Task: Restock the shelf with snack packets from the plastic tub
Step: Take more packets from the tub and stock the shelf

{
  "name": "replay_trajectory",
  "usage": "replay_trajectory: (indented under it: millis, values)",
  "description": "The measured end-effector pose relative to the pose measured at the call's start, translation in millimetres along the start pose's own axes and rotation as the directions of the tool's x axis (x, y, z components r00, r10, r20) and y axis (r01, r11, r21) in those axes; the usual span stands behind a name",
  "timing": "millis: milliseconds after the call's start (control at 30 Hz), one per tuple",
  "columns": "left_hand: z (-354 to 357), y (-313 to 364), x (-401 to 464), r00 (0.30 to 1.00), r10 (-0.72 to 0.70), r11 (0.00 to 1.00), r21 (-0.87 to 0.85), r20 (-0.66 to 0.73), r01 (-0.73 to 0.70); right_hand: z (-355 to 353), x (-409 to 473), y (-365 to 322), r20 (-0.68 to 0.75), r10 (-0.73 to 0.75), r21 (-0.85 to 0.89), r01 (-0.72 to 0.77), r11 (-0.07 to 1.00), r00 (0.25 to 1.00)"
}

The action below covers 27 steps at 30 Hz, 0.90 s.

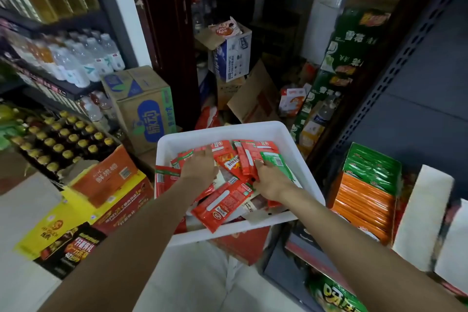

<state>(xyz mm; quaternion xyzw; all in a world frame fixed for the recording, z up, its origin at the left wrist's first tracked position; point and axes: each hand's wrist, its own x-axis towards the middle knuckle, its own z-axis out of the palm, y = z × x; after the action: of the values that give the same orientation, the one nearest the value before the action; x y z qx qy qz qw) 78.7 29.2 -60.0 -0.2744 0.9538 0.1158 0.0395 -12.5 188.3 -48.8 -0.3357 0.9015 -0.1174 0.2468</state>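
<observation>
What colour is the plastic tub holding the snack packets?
White, plain with no pattern; the tub shows best in the head view, the only one.

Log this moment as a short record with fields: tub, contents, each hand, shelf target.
tub: white plastic tub, in front of the person
contents: loose red snack packets, a few green packets
left hand: fingers extended, resting on the packets
right hand: fingers on red packets, grip unclear
shelf target: shelf display at right, with rows of orange and green packets
</observation>
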Motion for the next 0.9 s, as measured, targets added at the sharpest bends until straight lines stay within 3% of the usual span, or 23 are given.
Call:
replay_trajectory:
  millis: [133,267,367,433,467,600,633,700,800,900]
  values:
    - [1,2,4,0.991,0.073,0.973,0.227,-0.109,-0.046,-19,5,0,-0.093,-0.057,-0.065,0.051,0.997,0.994]
    - [-8,-2,8,0.984,0.121,0.973,0.21,-0.133,-0.092,-36,2,5,-0.181,-0.165,-0.052,0.158,0.986,0.97]
    - [-18,-12,7,0.958,0.005,0.993,-0.115,-0.287,-0.04,-43,-6,6,-0.173,-0.179,-0.07,0.17,0.983,0.968]
    - [-28,-15,2,0.932,-0.104,0.916,-0.398,-0.346,-0.045,-41,-11,5,-0.153,-0.189,-0.087,0.178,0.98,0.97]
    - [-34,-13,-1,0.926,-0.092,0.892,-0.443,-0.366,-0.087,-39,-13,3,-0.15,-0.204,-0.094,0.191,0.977,0.968]
    - [-45,9,-6,0.915,0.337,0.894,-0.229,-0.221,-0.385,-41,-25,-7,-0.235,-0.323,-0.066,0.316,0.946,0.917]
    - [-43,14,-7,0.911,0.377,0.896,-0.184,-0.164,-0.404,-42,-28,-9,-0.273,-0.328,-0.022,0.335,0.942,0.904]
    - [-36,18,-10,0.922,0.378,0.904,-0.18,-0.087,-0.388,-45,-35,-7,-0.336,-0.26,0.082,0.304,0.949,0.905]
    - [-26,25,-19,0.92,0.389,0.862,-0.33,-0.054,-0.384,-48,-43,-4,-0.403,-0.186,0.108,0.249,0.963,0.896]
    - [-25,36,-19,0.92,0.37,0.877,-0.278,-0.131,-0.393,-51,-47,1,-0.468,-0.148,0.155,0.246,0.957,0.871]
